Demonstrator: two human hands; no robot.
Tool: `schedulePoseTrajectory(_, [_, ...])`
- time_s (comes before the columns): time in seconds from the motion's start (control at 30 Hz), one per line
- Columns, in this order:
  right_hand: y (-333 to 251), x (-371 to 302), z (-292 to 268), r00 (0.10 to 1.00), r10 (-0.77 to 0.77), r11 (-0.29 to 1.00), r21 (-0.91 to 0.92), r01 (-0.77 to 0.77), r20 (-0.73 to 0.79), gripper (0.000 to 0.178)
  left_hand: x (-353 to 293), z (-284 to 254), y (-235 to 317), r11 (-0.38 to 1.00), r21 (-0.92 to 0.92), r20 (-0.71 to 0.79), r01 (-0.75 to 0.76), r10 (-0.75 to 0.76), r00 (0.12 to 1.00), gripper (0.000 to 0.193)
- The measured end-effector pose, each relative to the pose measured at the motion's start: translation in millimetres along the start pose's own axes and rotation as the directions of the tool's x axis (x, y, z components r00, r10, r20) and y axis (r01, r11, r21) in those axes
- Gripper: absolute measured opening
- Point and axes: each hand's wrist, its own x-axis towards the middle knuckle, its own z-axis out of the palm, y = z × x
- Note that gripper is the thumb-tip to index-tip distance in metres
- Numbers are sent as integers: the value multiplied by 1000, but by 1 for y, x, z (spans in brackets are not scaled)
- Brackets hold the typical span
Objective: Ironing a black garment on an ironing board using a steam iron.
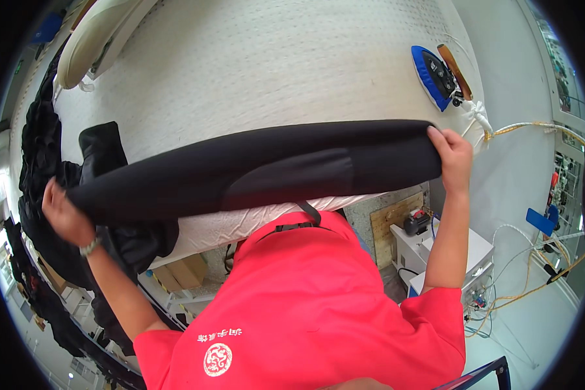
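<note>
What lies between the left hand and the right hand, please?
In the head view, a black garment piece spans from left hand to right hand.

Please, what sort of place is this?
Most likely a garment workshop's ironing area: a blue-and-black iron rests on a white-covered table, a long black cloth is stretched out, and dark cloth is heaped at the left.
</note>
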Motion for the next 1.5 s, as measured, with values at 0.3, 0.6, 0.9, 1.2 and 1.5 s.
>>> schedulePoseTrajectory(0.3, [92,15,43,988,132,991,16,-133,84,30,-30,206,0,871,327,599,-366,109,793,41])
schedulePoseTrajectory(0.6, [84,21,13,949,94,994,-78,-73,301,36,-38,150,8,973,-11,550,-229,197,812,39])
schedulePoseTrajectory(0.9, [90,36,24,913,122,992,-84,-96,389,42,-44,126,9,902,-14,548,-431,368,751,21])
schedulePoseTrajectory(1.2, [50,35,-8,933,95,984,108,-141,348,56,19,86,6,994,21,396,-110,93,914,17])
schedulePoseTrajectory(1.5, [86,36,-5,931,212,977,-93,-193,298,48,-63,201,119,908,-148,295,-392,419,859,15])
